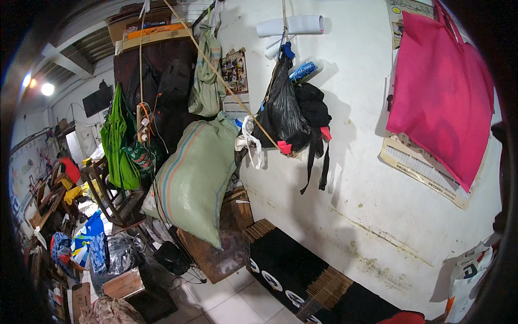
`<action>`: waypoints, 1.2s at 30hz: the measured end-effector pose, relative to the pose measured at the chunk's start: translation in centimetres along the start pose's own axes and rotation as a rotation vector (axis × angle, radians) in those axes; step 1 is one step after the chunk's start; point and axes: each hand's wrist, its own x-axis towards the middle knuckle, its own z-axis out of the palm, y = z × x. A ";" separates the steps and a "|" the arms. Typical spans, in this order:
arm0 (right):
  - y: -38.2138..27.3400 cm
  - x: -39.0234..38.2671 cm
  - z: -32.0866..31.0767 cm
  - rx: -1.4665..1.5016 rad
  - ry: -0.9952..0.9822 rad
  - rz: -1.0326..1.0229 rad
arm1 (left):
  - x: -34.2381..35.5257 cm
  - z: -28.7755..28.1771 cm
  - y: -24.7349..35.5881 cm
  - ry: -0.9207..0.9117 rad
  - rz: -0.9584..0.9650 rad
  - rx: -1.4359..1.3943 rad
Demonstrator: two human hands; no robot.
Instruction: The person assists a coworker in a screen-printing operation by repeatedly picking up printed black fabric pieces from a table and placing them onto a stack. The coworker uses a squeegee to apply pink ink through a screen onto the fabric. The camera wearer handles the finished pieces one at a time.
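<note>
Neither of my hands shows in the head view. Low in front stands a long piece covered in black cloth (pixel 280 251) with round white marks along its side. Two bands of thin brown sticks lie across it, one nearer bundle (pixel 330 286) and one farther bundle (pixel 259 230). A red item (pixel 404 318) is cut off by the lower edge. Left of the black piece, a big pale green woven sack (pixel 197 175) with coloured stripes leans by the wall.
A black plastic bag (pixel 283 102) and a black backpack (pixel 313 108) hang on the wall. A pink cloth bag (pixel 440 92) hangs at right. Green bags (pixel 117 143) hang at left. A wooden block (pixel 124 284) and cluttered bags stand low left beside the tiled floor (pixel 232 302).
</note>
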 end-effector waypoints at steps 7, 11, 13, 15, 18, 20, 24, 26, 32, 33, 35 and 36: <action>-2.6 7.4 -2.5 -0.072 0.126 -0.004 | 0.6 -1.2 -0.2 0.038 -0.016 -0.008; -2.8 10.3 -2.0 -0.106 0.103 0.013 | 1.0 -2.3 -0.2 0.057 -0.035 -0.006; -2.5 11.4 -1.6 -0.112 0.089 0.021 | 1.4 -2.6 -0.2 0.064 -0.047 -0.006; -2.2 12.1 -1.1 -0.118 0.072 0.027 | 1.8 -2.8 -0.2 0.067 -0.059 -0.008; -1.7 12.8 -0.4 -0.116 0.050 0.028 | 2.6 -3.2 -0.3 0.071 -0.075 -0.007; -1.5 13.1 0.0 -0.110 0.040 0.026 | 3.0 -3.3 -0.3 0.070 -0.083 -0.005; -1.3 13.5 0.4 -0.095 0.026 0.025 | 3.7 -3.6 -0.2 0.066 -0.090 0.002; -1.3 13.6 0.6 -0.087 0.019 0.020 | 3.8 -3.7 -0.1 0.067 -0.092 0.003; -1.5 13.6 1.3 -0.064 0.002 0.005 | 3.5 -4.0 0.2 0.074 -0.109 -0.004; -1.6 13.6 1.5 -0.062 -0.001 0.003 | 3.2 -3.8 0.0 0.074 -0.111 -0.012; -1.7 13.5 2.0 -0.060 -0.006 -0.004 | 2.6 -3.0 -0.7 0.075 -0.123 -0.025; -1.7 13.3 2.4 -0.060 -0.016 -0.010 | 1.9 -2.2 -1.2 0.078 -0.129 -0.033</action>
